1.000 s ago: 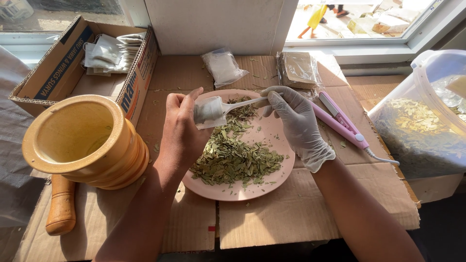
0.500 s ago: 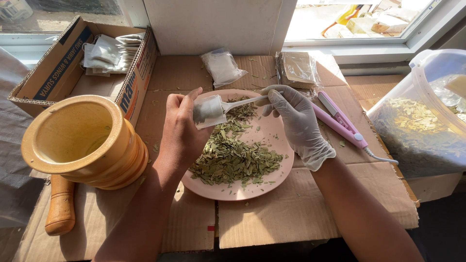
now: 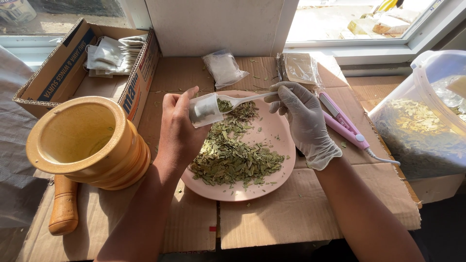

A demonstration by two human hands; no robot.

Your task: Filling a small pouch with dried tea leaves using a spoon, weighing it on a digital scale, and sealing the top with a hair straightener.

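My bare left hand (image 3: pixel 180 127) holds a small white sachet (image 3: pixel 206 109) on its side, mouth facing right, above the pink plate (image 3: pixel 276 136). My right hand (image 3: pixel 303 119), in a white glove, grips a white plastic spoon (image 3: pixel 242 100). The spoon's bowl carries crushed green leaves and sits right at the sachet's mouth. A heap of dried green leaf pieces (image 3: pixel 233 155) lies on the plate below both hands.
A wooden mortar (image 3: pixel 85 143) and its pestle (image 3: pixel 63 206) stand at the left. A cardboard box with white sachets (image 3: pixel 109 53) sits behind. Two plastic packets (image 3: pixel 223 68) (image 3: pixel 298 68), a pink heat sealer (image 3: pixel 342 121) and a clear tub of leaves (image 3: pixel 422 121) ring the plate.
The spoon's bowl with its leaves has come up against the sachet's mouth. Both hands have otherwise stayed over the plate.
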